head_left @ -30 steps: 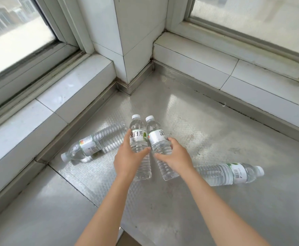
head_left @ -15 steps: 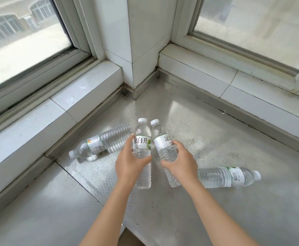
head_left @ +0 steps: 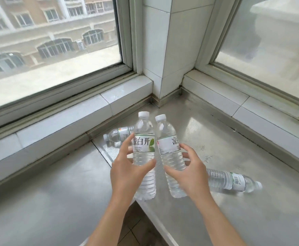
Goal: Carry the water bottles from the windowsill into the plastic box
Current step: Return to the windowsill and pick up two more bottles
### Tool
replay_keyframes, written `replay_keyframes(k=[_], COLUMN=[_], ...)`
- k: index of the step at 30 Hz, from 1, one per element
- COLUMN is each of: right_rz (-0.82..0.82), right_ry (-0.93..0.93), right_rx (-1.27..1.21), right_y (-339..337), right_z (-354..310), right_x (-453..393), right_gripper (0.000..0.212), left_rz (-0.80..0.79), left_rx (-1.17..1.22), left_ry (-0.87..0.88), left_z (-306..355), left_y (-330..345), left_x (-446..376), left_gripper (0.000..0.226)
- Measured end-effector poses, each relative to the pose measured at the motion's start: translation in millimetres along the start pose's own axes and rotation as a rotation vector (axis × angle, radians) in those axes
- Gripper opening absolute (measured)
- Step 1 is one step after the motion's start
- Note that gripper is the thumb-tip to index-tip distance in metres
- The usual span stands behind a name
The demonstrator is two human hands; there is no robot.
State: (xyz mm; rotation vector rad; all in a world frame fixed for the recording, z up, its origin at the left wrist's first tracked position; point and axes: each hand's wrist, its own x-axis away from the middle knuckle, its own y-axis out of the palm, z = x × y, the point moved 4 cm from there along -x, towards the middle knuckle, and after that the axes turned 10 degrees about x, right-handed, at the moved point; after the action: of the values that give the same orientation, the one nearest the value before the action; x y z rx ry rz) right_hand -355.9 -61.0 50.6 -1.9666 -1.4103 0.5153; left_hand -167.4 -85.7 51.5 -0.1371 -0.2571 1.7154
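Observation:
My left hand (head_left: 127, 173) grips a clear water bottle (head_left: 143, 137) with a white cap and a green-leaf label, held upright above the metal windowsill (head_left: 233, 219). Beside it my right hand (head_left: 187, 171) grips a second water bottle (head_left: 166, 139), tilted slightly left. A third bottle (head_left: 117, 136) lies on its side on the sill behind my left hand, partly hidden. At the right a fourth bottle (head_left: 233, 181) lies flat, cap pointing right. The plastic box is not in view.
Two windows meet at a white tiled corner pillar (head_left: 164, 50), with raised white tile ledges (head_left: 74, 116) under each. The sill's front edge (head_left: 155, 221) runs diagonally near my forearms, with floor tiles below it.
Both hands have lifted their bottles off the sill and brought them up toward me. The view has tilted up, showing more of the windows. The two lying bottles have not moved.

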Motion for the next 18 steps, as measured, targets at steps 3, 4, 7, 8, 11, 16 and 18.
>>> replay_keyframes(k=[3,4,7,8,11,16,18], right_rz=[-0.041,-0.058,-0.117,-0.137,-0.214,-0.397,-0.481], right_ry=[-0.098,-0.128,-0.209,-0.234,-0.302,-0.452,-0.514], right_rx=[-0.059,-0.08,-0.141,-0.156,-0.218,-0.265,-0.28], right_y=[-4.8,-6.5,-10.0,-9.9,-5.3,13.4,23.8], right_z=[-17.0,-22.0,-36.5,-41.2,-56.9,-92.7,-108.0], right_x=[32.0,43.0,78.1,90.1,128.1,193.8,222.0], right_gripper=[0.076,0.076,0.075,0.076,0.077,0.075,0.074], left_rz=[0.094,0.119,0.205,0.237,0.335,0.543,0.643], left_rx=[0.054,0.059,0.052,0.048,0.05,0.031,0.039], left_ry=[0.027,0.042,0.089,0.101,0.104,0.085,0.064], left_z=[8.6,11.5,16.4,16.4,13.5,8.6,6.4], left_y=[-29.1,-39.0,-69.1,-79.5,-113.4,-169.9,-192.4], left_x=[40.3,55.2,102.2,118.3,167.9,253.2,288.1], left_gripper=[0.092,0.092,0.091,0.091,0.091,0.093,0.093])
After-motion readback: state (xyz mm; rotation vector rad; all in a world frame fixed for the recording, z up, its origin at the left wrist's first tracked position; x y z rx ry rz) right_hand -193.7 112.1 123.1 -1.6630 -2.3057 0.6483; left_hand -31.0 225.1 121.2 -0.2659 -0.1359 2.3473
